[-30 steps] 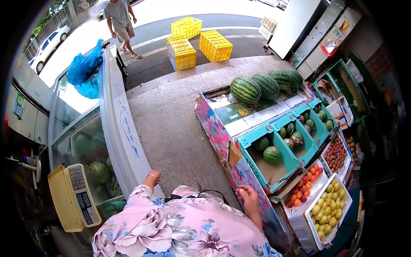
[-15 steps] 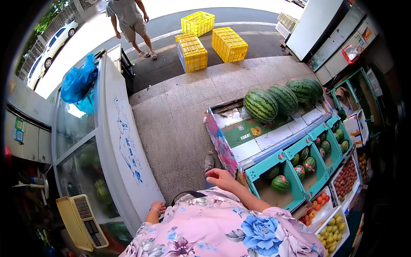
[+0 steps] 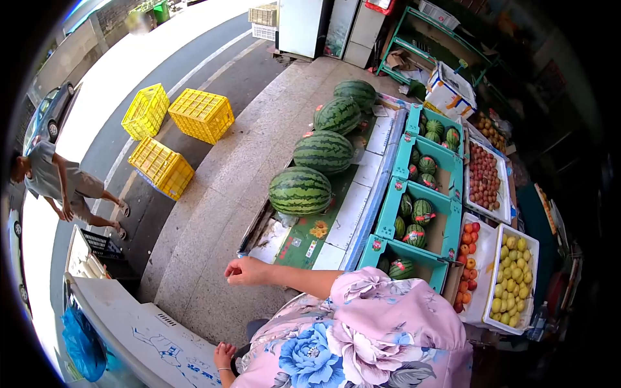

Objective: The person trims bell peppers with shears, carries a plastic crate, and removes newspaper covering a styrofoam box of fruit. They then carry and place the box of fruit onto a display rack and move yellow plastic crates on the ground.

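Note:
My right hand (image 3: 249, 271) is held out past the near corner of the watermelon stand, with its fingers loosely bent, slightly apart and nothing in them. Four-sided and low, the display stand (image 3: 294, 244) carries several large striped watermelons (image 3: 301, 191) in a row. Down by my side, my left hand (image 3: 224, 355) hangs near the edge of a white cabinet (image 3: 152, 333) with blue drawing on it. Its fingers are partly bent and appear empty; a thin bracelet circles the wrist.
Turquoise boxes (image 3: 447, 223) with small watermelons line the stand's right side. Beyond them are a crate of yellow fruit (image 3: 490, 301) and a box of reddish fruit (image 3: 470, 187). Yellow crates (image 3: 162, 169) stand on the pavement, and a person (image 3: 48, 169) walks at left.
My view has swung to the right, so the stand sits more central and the crates further left. Both my hands stay empty. The person outside has turned and stepped along.

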Available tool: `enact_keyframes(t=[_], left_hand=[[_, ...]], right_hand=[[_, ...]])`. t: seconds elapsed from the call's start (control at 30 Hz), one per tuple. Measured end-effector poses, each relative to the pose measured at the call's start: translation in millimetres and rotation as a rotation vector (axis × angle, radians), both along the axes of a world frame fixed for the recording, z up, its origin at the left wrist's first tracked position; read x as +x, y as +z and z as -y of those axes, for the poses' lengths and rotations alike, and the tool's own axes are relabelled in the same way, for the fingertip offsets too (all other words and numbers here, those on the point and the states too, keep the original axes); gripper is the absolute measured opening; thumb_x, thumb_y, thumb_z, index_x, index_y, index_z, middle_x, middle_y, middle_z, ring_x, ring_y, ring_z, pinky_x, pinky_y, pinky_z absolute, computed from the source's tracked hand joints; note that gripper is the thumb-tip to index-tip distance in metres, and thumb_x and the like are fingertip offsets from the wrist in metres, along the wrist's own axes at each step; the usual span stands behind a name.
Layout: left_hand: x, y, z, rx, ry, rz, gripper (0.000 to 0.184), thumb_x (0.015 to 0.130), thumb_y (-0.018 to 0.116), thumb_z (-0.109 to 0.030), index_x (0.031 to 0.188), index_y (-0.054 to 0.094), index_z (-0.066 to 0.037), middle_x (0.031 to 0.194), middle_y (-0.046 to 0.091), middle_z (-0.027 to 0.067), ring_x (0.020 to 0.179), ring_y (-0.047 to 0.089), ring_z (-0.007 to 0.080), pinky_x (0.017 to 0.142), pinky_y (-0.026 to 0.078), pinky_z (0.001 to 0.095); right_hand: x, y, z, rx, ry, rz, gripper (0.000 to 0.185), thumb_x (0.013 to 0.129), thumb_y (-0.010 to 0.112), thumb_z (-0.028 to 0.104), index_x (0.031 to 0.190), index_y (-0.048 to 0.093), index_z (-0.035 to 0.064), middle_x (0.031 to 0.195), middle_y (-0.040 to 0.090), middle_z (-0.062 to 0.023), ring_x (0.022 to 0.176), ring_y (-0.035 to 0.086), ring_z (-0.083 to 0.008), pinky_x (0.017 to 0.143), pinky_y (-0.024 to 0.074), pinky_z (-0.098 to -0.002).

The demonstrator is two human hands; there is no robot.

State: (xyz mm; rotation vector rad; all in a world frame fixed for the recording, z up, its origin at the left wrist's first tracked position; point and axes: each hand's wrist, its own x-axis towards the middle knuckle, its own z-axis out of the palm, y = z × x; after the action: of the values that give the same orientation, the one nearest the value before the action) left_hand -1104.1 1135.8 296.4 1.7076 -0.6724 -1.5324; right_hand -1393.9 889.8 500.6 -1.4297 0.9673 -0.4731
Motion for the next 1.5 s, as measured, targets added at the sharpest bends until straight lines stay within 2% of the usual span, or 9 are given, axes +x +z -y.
enact_keyframes(t=[0.03, 0.33, 0.6, 0.87, 0.93, 1.07, 1.17, 1.27, 1.5], left_hand=[[-2, 5, 17, 0.235, 0.31, -0.231, 0.027, 0.076, 0.052, -0.017, 0.099, 0.043, -0.006, 0.076, 0.053, 0.0077, 0.065, 0.055, 0.0199, 0.054, 0.049, 0.0343], [49, 21, 164, 0.575, 0.006, -0.085, 0.023, 0.076, 0.05, -0.018, 0.095, 0.043, -0.008, 0.073, 0.051, 0.0055, 0.061, 0.054, 0.0182, 0.047, 0.045, 0.0329], [237, -9, 265, 0.613, 0.192, -0.144, 0.017, 0.075, 0.048, -0.019, 0.087, 0.042, -0.01, 0.066, 0.049, 0.0031, 0.055, 0.052, 0.0159, 0.042, 0.041, 0.0294], [309, -45, 403, 0.44, 0.214, -0.014, 0.018, 0.074, 0.047, -0.012, 0.091, 0.045, -0.01, 0.065, 0.048, 0.0009, 0.049, 0.048, 0.0125, 0.036, 0.035, 0.0241], [290, -32, 447, 0.452, 0.177, -0.039, 0.021, 0.075, 0.047, -0.009, 0.095, 0.042, -0.008, 0.064, 0.045, 0.0029, 0.05, 0.046, 0.0131, 0.034, 0.033, 0.0228], [223, -18, 513, 0.475, -0.104, -0.054, 0.027, 0.076, 0.05, -0.016, 0.101, 0.045, -0.007, 0.075, 0.052, 0.0041, 0.066, 0.053, 0.0149, 0.05, 0.043, 0.0254], [217, -16, 543, 0.489, -0.294, -0.015, 0.028, 0.075, 0.051, -0.017, 0.101, 0.047, -0.008, 0.08, 0.054, 0.0029, 0.067, 0.054, 0.0136, 0.055, 0.044, 0.0273], [234, -3, 586, 0.538, -0.206, 0.086, 0.025, 0.074, 0.051, -0.017, 0.097, 0.05, -0.008, 0.075, 0.053, 0.001, 0.063, 0.052, 0.0113, 0.049, 0.042, 0.0253], [264, -8, 667, 0.473, 0.226, -0.007, 0.024, 0.075, 0.049, -0.015, 0.098, 0.046, -0.008, 0.078, 0.053, 0.0038, 0.063, 0.053, 0.0144, 0.049, 0.042, 0.0263]], right_hand=[[3, -3, 6, 0.012, -0.016, 0.006, 0.024, 0.071, 0.056, 0.018, 0.088, 0.053, 0.001, 0.07, 0.055, -0.0034, 0.065, 0.05, -0.0108, 0.06, 0.0418, -0.0246], [28, -41, 75, 0.452, -0.328, 0.216, 0.021, 0.074, 0.056, 0.021, 0.086, 0.054, 0.0037, 0.063, 0.05, 0.0016, 0.054, 0.046, -0.0046, 0.048, 0.0374, -0.0192], [146, 20, 207, 0.23, -0.398, 0.436, 0.021, 0.076, 0.053, 0.022, 0.087, 0.053, 0.0039, 0.062, 0.044, 0.0038, 0.055, 0.039, -0.0043, 0.049, 0.0337, -0.018], [214, 122, 229, 0.311, -0.084, 0.924, 0.034, 0.065, 0.061, 0.024, 0.086, 0.051, 0.0004, 0.065, 0.042, 0.0024, 0.057, 0.037, -0.0038, 0.05, 0.0265, -0.0172], [241, 160, 255, -0.004, 0.117, 1.088, 0.03, 0.066, 0.061, 0.026, 0.083, 0.053, 0.0029, 0.055, 0.045, -0.004, 0.045, 0.037, -0.013, 0.047, 0.0265, -0.0276], [251, 192, 331, -0.143, 0.45, 1.099, 0.014, 0.075, 0.052, 0.025, 0.065, 0.048, 0.0167, 0.053, 0.04, -0.0007, 0.039, 0.032, -0.0142, 0.041, 0.0235, -0.0275], [270, 192, 384, -0.279, 0.397, 1.382, 0.017, 0.075, 0.051, 0.024, 0.081, 0.06, 0.0117, 0.049, 0.042, -0.0017, 0.036, 0.037, -0.0138, 0.035, 0.0226, -0.0281], [263, 186, 445, -0.204, 0.586, 1.414, 0.037, 0.065, 0.054, 0.02, 0.093, 0.05, -0.0041, 0.059, 0.051, -0.0078, 0.044, 0.046, -0.0201, 0.041, 0.0294, -0.0297], [279, 198, 513, 0.17, 0.423, 1.836, 0.022, 0.072, 0.047, 0.013, 0.086, 0.059, 0.0011, 0.052, 0.045, -0.0054, 0.036, 0.041, -0.0158, 0.033, 0.0282, -0.0275]])
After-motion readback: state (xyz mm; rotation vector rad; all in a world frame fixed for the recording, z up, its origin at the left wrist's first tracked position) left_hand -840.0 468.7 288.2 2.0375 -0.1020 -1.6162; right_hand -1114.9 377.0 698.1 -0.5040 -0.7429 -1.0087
